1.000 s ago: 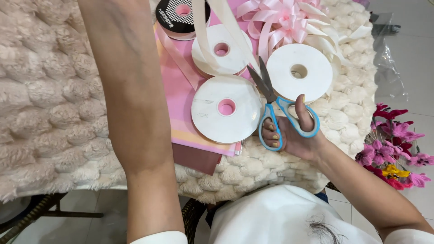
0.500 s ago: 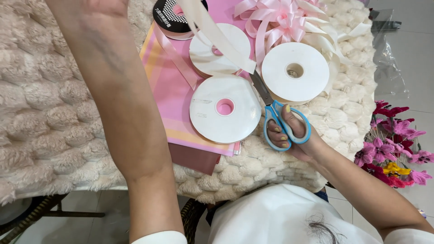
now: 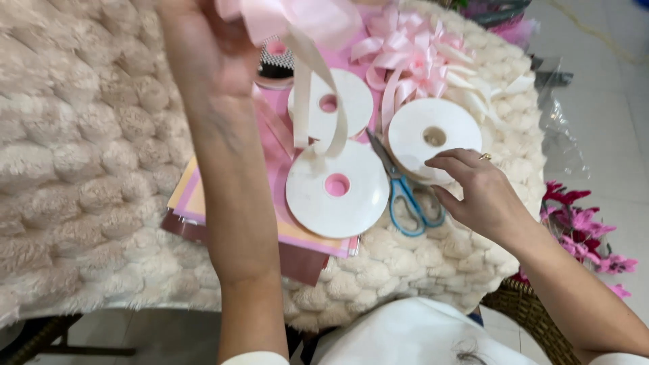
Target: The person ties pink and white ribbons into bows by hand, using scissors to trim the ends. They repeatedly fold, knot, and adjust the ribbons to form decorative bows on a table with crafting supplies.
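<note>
My left hand (image 3: 209, 64) is raised over the table, shut on a cream ribbon (image 3: 318, 108) that hangs in a loop down to the front white spool (image 3: 337, 189); a pink ribbon (image 3: 304, 17) shows at its fingertips. My right hand (image 3: 480, 192) hovers with fingers apart and nothing in it, over the blue-handled scissors (image 3: 405, 203). Its fingertips are at the edge of the right white spool (image 3: 435, 138). The scissors lie flat between the two spools, blades pointing away from me.
A third white spool (image 3: 330, 105) and a black spool (image 3: 274, 64) lie farther back, beside a pink ribbon bow (image 3: 412, 54). Pink paper sheets (image 3: 196, 196) lie under the spools on a fluffy cream cover (image 3: 81, 169). Magenta flowers (image 3: 581, 223) stand at the right.
My right hand has let go of the scissors' handles and lifted toward the right spool. My left hand has pulled the ribbon up and nearer to me.
</note>
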